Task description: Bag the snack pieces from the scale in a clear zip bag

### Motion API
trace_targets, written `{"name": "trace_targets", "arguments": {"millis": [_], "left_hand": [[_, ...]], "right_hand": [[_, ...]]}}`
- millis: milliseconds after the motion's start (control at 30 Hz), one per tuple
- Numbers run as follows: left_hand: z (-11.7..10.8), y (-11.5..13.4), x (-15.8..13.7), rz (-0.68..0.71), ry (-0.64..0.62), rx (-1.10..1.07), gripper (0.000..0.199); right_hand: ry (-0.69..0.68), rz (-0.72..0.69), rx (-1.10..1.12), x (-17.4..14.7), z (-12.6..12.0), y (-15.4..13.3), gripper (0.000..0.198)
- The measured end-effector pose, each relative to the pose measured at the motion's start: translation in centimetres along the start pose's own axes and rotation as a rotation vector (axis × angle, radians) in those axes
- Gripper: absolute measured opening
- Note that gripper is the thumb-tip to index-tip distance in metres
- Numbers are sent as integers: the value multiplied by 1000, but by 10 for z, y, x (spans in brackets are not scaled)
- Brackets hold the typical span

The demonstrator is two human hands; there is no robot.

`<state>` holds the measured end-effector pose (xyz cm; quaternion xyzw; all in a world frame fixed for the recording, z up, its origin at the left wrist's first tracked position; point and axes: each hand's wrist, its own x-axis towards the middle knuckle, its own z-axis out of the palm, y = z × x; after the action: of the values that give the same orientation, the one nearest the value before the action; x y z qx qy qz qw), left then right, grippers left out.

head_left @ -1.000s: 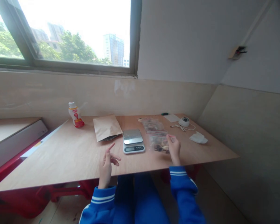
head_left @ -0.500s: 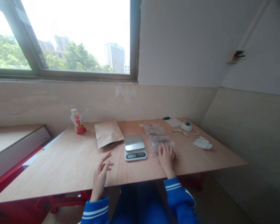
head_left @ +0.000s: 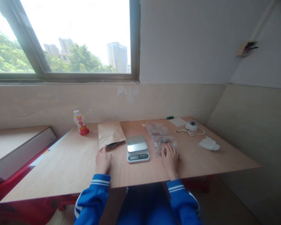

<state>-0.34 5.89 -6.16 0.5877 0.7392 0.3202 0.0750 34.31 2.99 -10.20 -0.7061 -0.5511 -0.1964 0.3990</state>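
Note:
My left hand [head_left: 103, 160] rests on the table at the lower left corner of a brown paper pouch [head_left: 110, 132]. Its fingers are apart, the thumb out to the right; whether a fingertip touches the pouch I cannot tell. The pouch lies flat, its dark open mouth facing me. Over the nearest of several clear zip bags [head_left: 158, 131] my right hand [head_left: 170, 156] lies with fingers spread. Small dark items show in that bag, too small to name. Between my hands stands a white digital kitchen scale [head_left: 137, 148] with a bare steel plate; its reading is illegible.
A white and red bottle [head_left: 81, 123] stands at the back left. To the right are a white dome camera [head_left: 191, 125] with its cable, a crumpled white tissue [head_left: 209, 143], a sheet of paper [head_left: 178, 122] and a green-handled tool [head_left: 170, 117]. The table [head_left: 61, 168] ends close before me.
My left hand has come down from the air onto the table beside the pouch's mouth. My right hand stays on the zip bag. The view has shifted slightly.

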Motion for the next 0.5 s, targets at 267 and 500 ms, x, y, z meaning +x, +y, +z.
{"name": "trace_targets", "arguments": {"millis": [267, 500], "left_hand": [[-2, 3, 49, -9, 17, 282, 65], [-3, -14, 69, 244, 10, 351, 29]], "right_hand": [[49, -22, 21, -1, -1, -1, 39], [47, -13, 43, -1, -4, -2, 40]]}}
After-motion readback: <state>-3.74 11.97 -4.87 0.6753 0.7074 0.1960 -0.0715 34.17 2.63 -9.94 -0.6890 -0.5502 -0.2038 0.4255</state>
